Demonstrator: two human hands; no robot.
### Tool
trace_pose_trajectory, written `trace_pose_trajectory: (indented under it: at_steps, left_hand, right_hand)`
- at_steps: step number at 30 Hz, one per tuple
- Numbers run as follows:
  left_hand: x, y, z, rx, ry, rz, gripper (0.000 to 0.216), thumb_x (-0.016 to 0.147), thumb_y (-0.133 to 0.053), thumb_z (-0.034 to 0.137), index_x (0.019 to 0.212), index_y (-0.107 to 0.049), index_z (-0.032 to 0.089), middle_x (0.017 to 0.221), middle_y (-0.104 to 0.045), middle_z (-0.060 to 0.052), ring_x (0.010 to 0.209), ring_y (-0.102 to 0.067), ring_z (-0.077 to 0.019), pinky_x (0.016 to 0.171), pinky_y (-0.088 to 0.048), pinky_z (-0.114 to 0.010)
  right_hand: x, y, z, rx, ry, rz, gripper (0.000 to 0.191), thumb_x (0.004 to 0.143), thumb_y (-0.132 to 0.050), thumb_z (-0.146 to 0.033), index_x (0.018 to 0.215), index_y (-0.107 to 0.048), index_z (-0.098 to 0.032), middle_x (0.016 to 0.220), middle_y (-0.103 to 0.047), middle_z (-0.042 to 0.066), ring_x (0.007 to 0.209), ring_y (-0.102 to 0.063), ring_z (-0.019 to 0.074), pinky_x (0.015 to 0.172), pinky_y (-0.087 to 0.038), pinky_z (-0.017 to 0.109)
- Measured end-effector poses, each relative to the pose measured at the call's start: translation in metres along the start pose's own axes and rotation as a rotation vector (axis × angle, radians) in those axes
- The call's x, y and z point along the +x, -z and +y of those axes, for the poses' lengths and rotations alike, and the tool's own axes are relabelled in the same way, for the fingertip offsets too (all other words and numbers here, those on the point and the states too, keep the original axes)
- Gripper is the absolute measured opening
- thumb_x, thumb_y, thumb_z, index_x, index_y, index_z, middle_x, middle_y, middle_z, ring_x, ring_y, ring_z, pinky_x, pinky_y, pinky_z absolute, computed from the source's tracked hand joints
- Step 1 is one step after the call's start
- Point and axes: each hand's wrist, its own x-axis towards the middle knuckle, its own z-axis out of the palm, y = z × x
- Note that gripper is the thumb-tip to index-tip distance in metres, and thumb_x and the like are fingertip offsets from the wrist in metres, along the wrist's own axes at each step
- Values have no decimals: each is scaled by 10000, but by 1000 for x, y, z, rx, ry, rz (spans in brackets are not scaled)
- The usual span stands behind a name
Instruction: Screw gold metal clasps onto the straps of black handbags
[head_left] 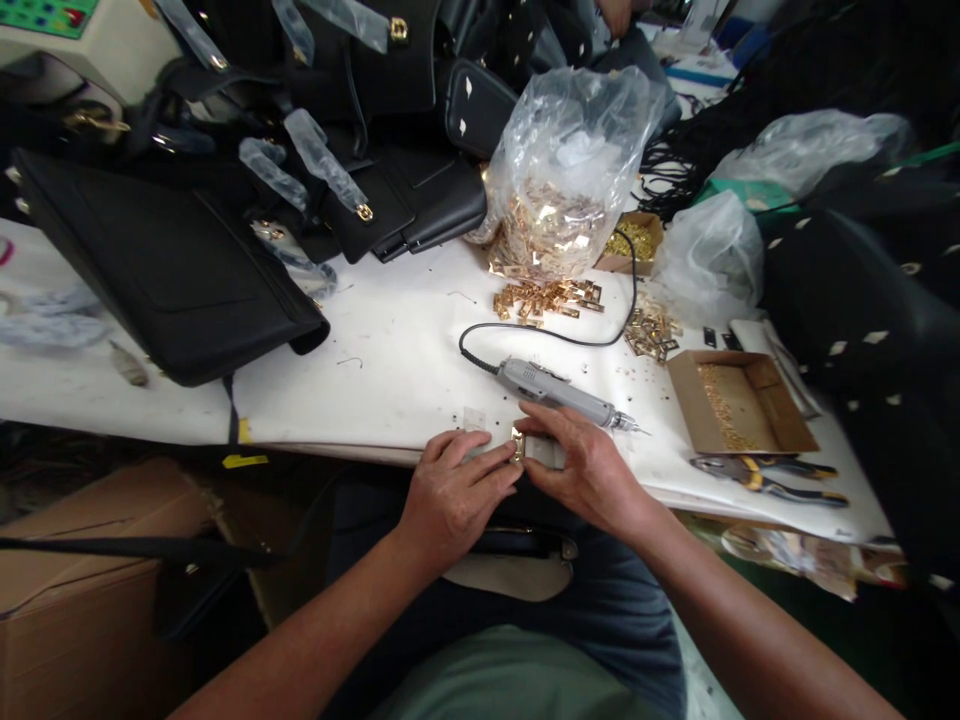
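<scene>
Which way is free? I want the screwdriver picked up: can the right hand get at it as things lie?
Probably yes: the electric screwdriver lies bare on the table just beyond the right hand, nothing between them, though that hand pinches a gold clasp.

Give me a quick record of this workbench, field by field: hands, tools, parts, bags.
left hand: pressing a small gold fitting at the table edge
right hand: fingers on the same fitting
tools: electric screwdriver beside the hands; pliers to the right
parts: plastic bag of gold hardware; open cardboard box
bags: black handbags stacked upper left
</scene>
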Motion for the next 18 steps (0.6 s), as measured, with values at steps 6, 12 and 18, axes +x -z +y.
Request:
trace_pose_trajectory:
  at_steps: [6,12,18]
  left_hand:
    - [1,1,0,-30,22,-22,244,947,-708,248,1190,-716,231,1261,-753,9,1176,-640,-260,1006,-467,-457]
    - [4,3,3,-24,51,-67,249,951,-700,248,1199,-714,229,1287,-741,14,1184,-628,-267,1008,-460,-458]
    - [5,5,4,-20,61,-95,246,957,-687,247,1201,-716,230,1274,-746,1,1197,-621,-271,1012,-455,-465]
  right_hand:
    - [-2,-2,1,49,-18,10,650,836,-725,-142,1440,-516,-258,1144,-744,60,1075,-687,233,960,-568,393]
    - [-4,-2,2,46,-15,29,583,837,-738,-156,1380,-546,-247,1182,-706,75,1001,-698,215,902,-588,365]
    - [-6,-2,6,-17,35,23,600,890,-708,-212,1449,-500,-277,1137,-740,62,1027,-704,240,930,-578,408]
